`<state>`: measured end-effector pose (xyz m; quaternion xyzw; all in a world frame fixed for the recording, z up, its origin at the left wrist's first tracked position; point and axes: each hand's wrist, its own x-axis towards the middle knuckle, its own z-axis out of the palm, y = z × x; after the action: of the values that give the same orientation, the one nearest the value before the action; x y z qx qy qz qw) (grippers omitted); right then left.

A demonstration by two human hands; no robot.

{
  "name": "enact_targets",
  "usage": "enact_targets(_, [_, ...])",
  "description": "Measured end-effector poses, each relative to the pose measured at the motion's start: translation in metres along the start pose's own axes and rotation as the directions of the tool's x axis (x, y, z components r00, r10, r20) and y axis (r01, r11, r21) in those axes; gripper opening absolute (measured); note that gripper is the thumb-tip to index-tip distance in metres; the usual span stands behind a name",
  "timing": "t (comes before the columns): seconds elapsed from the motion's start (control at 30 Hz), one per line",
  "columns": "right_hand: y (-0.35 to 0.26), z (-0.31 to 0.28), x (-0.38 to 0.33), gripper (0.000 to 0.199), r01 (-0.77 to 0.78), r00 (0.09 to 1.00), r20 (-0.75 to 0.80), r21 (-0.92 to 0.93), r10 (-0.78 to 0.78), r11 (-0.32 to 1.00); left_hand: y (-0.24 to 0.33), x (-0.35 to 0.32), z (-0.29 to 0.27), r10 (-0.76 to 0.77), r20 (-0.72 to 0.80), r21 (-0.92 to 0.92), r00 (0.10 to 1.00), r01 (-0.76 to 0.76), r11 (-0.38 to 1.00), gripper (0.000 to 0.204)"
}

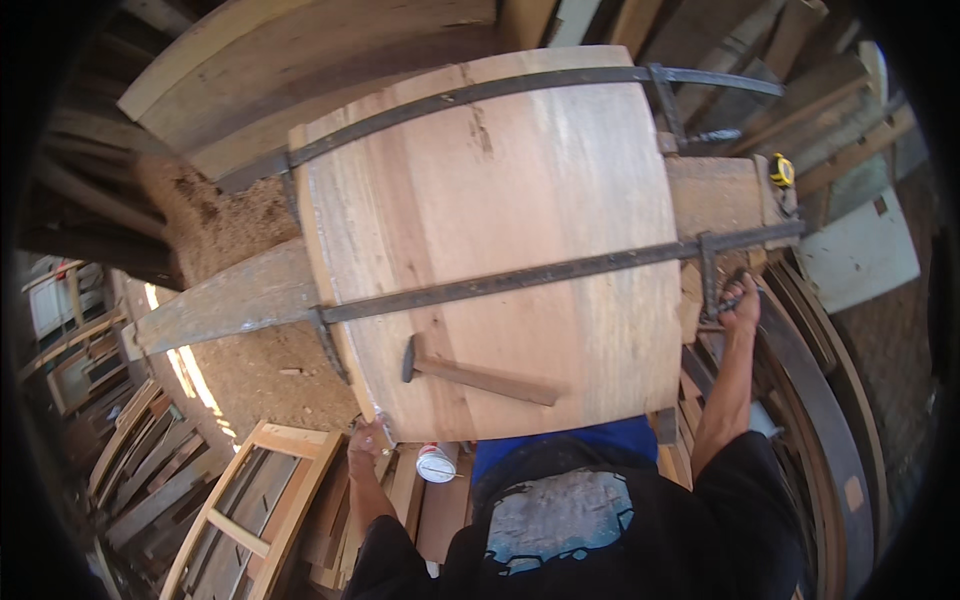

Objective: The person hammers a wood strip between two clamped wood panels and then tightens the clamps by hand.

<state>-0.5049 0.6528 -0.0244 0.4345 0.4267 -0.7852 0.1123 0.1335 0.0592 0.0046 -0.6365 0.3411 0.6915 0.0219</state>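
A broad pale wooden panel (520,210) of several boards lies in front of me, with white glue along its left edge. Two dark metal bar clamps span it, a far clamp (460,95) and a near clamp (510,282). My right hand (740,303) is closed around the screw handle of the near clamp, beyond the panel's right edge. At the near left corner my left hand (368,440) touches the panel, fingers bent; what they pinch is too small to make out. A hammer (480,380) with a wooden handle rests on the panel near me.
A white tub (435,464) with a thin stick stands below the panel's near edge. The yellow tape measure (782,170) lies at the far right. Wooden frames (240,530) and stacked boards (150,480) crowd the left; long curved boards (820,420) stand at my right.
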Motion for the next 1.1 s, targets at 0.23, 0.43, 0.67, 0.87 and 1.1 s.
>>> enact_targets(0.23, [0.0,0.027,-0.006,0.011,0.081,0.844,-0.476,-0.34,-0.246,0.937,0.019,0.003,0.022,-0.029,0.125,0.042,0.992,0.024,0.999,0.027])
enact_targets(0.43, [0.007,0.01,-0.023,0.028,0.033,0.994,0.101,0.128,-0.046,0.991,0.023,0.0,-0.002,-0.068,0.071,0.073,0.995,0.063,0.995,0.039])
enact_targets(0.67, [0.02,-0.003,0.002,0.017,-0.246,0.708,0.638,0.626,-0.305,0.74,0.037,-0.015,0.022,-0.055,0.154,-0.039,0.987,0.061,0.997,0.059])
enact_targets(0.87, [0.005,-0.001,-0.009,0.017,-0.041,0.915,0.382,0.416,-0.134,0.908,0.023,-0.01,-0.009,-0.023,0.007,-0.012,1.0,0.023,1.0,0.067])
enact_targets(1.1, [-0.005,0.019,-0.006,0.02,0.076,0.968,-0.219,-0.205,-0.122,0.976,0.028,-0.017,0.039,0.058,-0.017,0.004,0.998,-0.058,0.998,0.037])
